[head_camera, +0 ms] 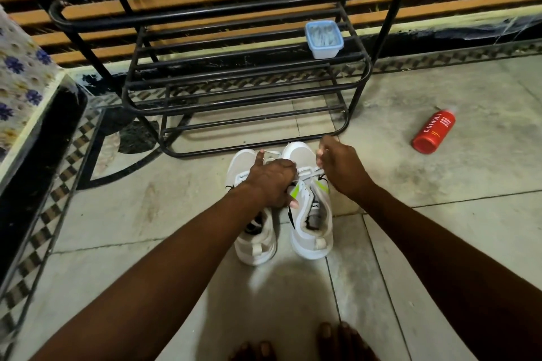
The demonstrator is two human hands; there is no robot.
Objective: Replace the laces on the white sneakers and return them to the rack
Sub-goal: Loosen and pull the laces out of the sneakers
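Left hand (271, 182) presses on the sneakers (281, 208); right hand (340, 168) pinches a lace (308, 170) before the rack (234, 73).

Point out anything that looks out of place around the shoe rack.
The red bottle lies on its side on the floor tiles, right of the rack, instead of standing. A small lidded plastic container sits alone on a rack shelf meant for shoes.

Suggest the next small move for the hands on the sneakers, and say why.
Probably draw the lace on through the right sneaker: the right hand pinches it near the toe end while the left hand steadies the shoes, and both sit on the floor before the rack.
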